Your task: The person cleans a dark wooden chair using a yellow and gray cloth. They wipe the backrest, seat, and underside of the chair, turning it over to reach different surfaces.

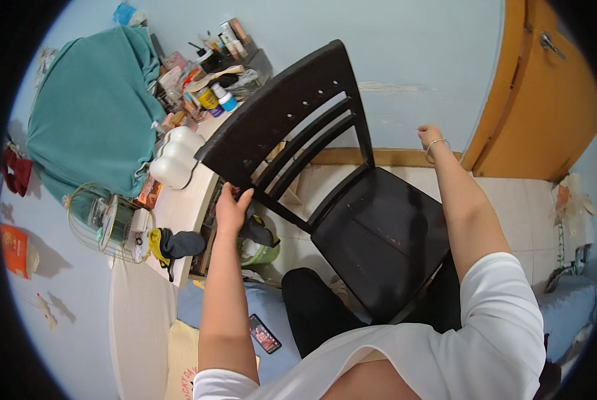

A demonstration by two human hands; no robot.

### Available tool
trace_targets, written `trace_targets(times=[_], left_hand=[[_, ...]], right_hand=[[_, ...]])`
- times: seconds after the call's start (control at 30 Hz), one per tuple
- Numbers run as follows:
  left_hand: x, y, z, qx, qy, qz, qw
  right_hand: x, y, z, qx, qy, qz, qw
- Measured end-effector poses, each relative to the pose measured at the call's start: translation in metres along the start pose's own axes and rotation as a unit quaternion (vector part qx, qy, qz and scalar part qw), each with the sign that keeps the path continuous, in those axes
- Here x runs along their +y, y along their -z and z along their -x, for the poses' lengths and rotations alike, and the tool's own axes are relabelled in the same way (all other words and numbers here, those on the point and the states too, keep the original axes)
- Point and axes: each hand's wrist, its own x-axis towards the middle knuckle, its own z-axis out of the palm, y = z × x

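Chair: dark wood, in front of the person; the seat of the chair (382,233) reaches in between the black-trousered legs (312,303), and the slatted back rises on the far side, leaning toward the desk (178,230).
Left hand: the left hand (232,208) is at the lower left corner of the chair back, thumb apart from the fingers; I cannot tell whether the fingers are clamped on the wood.
Dark cloth: just beyond that hand, a dark cloth (258,231) with yellow at its end hangs above a green bin (266,255); whether the hand holds it I cannot tell.
Right hand: the right hand (430,135) is raised apart from the chair, to the right of its back, fingers curled together, a bracelet (437,142) at the wrist.
Desk, near corner: a grey-and-yellow bundle (178,245), with a wire cage (105,251) beside it toward the left edge.
Desk, right edge: a lobed white box (176,158), about midway along.
Desk, far end: crowded cosmetics, among them a yellow bottle (208,100) and a blue bottle (226,100).
Desk, left edge: a green cloth (95,120) draped over something large.
Bedding: on the blue bedding (278,310), a phone (265,333) lies screen up near a yellow bag (178,357).
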Motion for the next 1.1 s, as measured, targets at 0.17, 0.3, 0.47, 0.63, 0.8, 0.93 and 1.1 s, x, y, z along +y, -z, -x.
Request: trace_targets(times=[0.17, 0.3, 0.47, 0.63, 0.8, 0.93, 1.1], left_hand=[[-0.02, 0.009, 0.01, 0.011, 0.013, -0.006, 1.0], [-0.02, -0.002, -0.001, 0.019, -0.004, 0.003, 1.0], [-0.022, -0.001, -0.001, 0.017, 0.035, -0.042, 0.998], [-0.026, 0.001, 0.007, 0.038, 0.059, -0.075, 0.995], [-0.046, -0.027, 0.05, 0.127, 0.171, 0.098, 0.972], [-0.063, -0.058, 0.101, 0.115, 0.257, 0.255, 0.925], [-0.013, -0.096, 0.136, 0.069, 0.296, 0.438, 0.846]], right_hand=[[-0.01, 0.033, 0.039, -0.17, -0.109, -0.263, 0.943], [-0.004, 0.067, 0.055, -0.147, -0.032, -0.3, 0.942], [-0.004, 0.087, 0.08, -0.069, 0.067, -0.162, 0.982], [0.023, 0.102, 0.101, -0.084, 0.057, -0.132, 0.986], [0.087, 0.09, 0.121, -0.123, 0.017, -0.155, 0.98], [0.037, 0.054, 0.191, -0.239, -0.005, -0.192, 0.952], [-0.035, -0.001, 0.274, -0.345, -0.038, -0.317, 0.883]])
